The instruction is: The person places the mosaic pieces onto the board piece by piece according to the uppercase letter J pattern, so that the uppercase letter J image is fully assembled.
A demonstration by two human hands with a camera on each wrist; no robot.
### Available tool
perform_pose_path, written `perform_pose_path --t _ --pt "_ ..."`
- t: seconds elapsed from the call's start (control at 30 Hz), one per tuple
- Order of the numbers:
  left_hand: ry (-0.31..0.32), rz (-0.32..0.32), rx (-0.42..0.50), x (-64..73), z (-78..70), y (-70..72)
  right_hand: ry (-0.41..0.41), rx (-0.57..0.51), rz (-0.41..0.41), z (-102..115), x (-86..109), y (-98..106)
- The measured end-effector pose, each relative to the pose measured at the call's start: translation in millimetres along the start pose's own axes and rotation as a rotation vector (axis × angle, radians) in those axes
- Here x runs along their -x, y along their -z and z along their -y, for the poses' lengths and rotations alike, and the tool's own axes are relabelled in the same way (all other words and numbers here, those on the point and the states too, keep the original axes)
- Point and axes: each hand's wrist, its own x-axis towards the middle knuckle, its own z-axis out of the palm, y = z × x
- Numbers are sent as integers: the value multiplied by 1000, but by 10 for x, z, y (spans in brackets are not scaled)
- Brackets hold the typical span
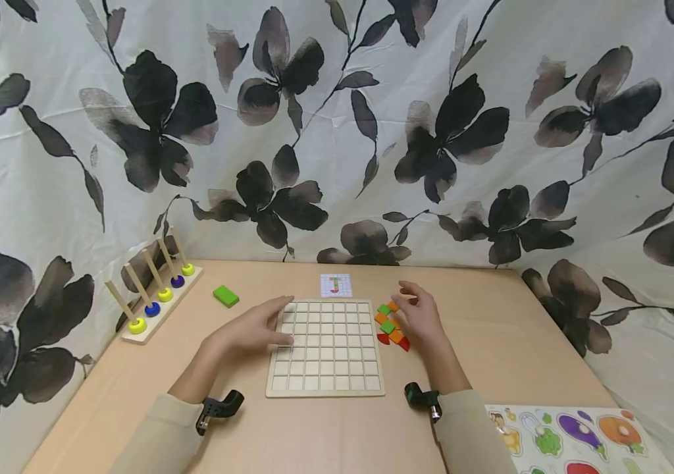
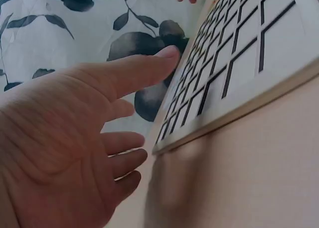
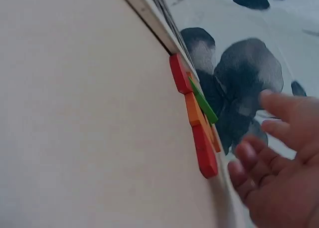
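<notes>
A pale wooden grid board [image 1: 326,349] with square cells lies flat on the table. At its left edge is my left hand [image 1: 252,327], fingers fairly straight and nothing held; in the left wrist view the thumb of the left hand [image 2: 75,138] points at the board [image 2: 244,48]. Several small orange, green and red blocks [image 1: 387,327] lie along the board's right side. Over them hovers my right hand [image 1: 422,316], its fingers loosely bent and holding nothing. From the right wrist, a red block [image 3: 205,155] and a green block [image 3: 203,101] show beside the right hand [image 3: 284,163].
Behind the board lies a small card [image 1: 336,286] with a coloured pattern on a grid. A green block [image 1: 226,295] sits at the left, near a wooden peg stand [image 1: 146,334] with yellow and blue rings. A vegetable picture sheet [image 1: 574,438] lies at the front right.
</notes>
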Motion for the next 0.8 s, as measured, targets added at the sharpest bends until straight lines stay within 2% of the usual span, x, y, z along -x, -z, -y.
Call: perform_pose_path --t 0.13,0.23,0.43,0.8 --pt "37 71 41 37 95 -35 -7 60 16 -101 -47 -36" --pt "44 101 57 46 149 -41 15 131 29 -140 -73 -55" --pt "51 103 51 42 193 -32 53 275 83 -144 -95 -66" --pt "29 86 41 34 240 -77 65 314 84 -143 -60 -82"
